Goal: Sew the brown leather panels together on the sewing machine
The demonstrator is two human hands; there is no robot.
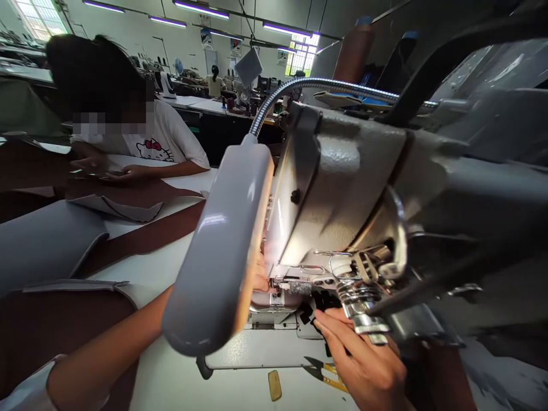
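Right hand [363, 354]: fingers extended, close together, tips beside black pieces [326, 299] below the sewing machine [346, 182] head; grip not discernible. Left hand [260, 277]: partly hidden behind lamp [218, 245]; opening and hold not discernible.

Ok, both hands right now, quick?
Left hand: mostly behind the lamp; grip can't be told.
Right hand: fingers extended; whether it holds anything can't be told.

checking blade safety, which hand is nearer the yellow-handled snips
Right. The right hand is beside the snips; the left hand is farther off, partly hidden behind the lamp.
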